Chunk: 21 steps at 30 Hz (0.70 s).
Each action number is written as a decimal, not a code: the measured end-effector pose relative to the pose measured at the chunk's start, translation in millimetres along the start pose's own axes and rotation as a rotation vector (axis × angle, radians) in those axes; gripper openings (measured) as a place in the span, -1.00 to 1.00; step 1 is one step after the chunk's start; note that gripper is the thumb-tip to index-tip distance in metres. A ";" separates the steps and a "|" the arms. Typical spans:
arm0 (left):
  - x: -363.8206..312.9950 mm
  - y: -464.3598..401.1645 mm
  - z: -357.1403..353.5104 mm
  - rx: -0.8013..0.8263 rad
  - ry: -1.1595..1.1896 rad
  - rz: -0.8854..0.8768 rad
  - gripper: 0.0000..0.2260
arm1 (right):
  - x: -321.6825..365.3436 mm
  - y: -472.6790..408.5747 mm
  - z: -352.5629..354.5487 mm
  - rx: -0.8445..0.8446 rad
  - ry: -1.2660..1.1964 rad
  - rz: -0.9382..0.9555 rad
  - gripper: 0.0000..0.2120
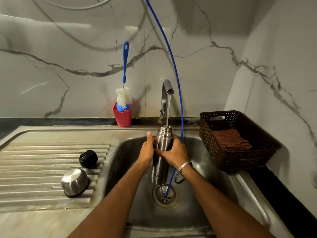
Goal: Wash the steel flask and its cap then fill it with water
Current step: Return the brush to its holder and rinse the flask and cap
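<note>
both hands, left hand (147, 148) and right hand (173, 154), clasp the steel flask (163, 148) upright over the sink (223, 170) centre; keep its mouth centred under the tap (167, 90) stream.

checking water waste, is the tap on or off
On: a stream runs from the tap into the open mouth of the steel flask.

Sink basin (202, 169): blue tube (178, 93) crosses right of tap (167, 93). Drainboard (42, 160): black cap (88, 159), steel cup (75, 182) near basin edge; left part bare. Basket (240, 140) blocks right counter.
</note>
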<state>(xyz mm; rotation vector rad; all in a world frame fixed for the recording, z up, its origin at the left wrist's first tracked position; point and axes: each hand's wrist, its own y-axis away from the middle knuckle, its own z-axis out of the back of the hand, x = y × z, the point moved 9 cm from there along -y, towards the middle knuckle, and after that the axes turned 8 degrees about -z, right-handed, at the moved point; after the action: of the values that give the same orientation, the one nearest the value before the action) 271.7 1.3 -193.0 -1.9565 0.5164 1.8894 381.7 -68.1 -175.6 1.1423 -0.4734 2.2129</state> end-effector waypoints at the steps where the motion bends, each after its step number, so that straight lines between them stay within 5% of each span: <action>1: 1.3 0.7 -0.4 0.010 0.000 0.011 -0.56 | 0.7 0.2 -1.6 0.003 0.011 0.002 -0.25; 7: -2.2 3.7 -6.5 0.089 0.031 0.001 -0.51 | 1.0 -0.1 3.4 0.035 -0.025 -0.015 -0.29; 12: 9.2 8.8 -12.0 0.167 0.183 0.136 -0.46 | -3.6 6.0 7.2 0.193 -0.290 -0.151 -0.40; 17: 24.0 17.7 -15.9 0.206 0.138 0.283 -0.50 | -33.2 21.2 -23.4 0.352 -0.487 -0.581 -0.25; 21: 44.2 27.7 -21.9 0.197 0.296 0.514 -0.55 | -40.3 43.9 -65.2 0.580 -1.026 -0.882 -0.45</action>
<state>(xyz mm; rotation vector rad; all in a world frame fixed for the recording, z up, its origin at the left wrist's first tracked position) 278.2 -34.0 -236.8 -2.1174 1.3483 1.7269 331.6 -79.2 -247.4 2.2158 0.3137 0.8850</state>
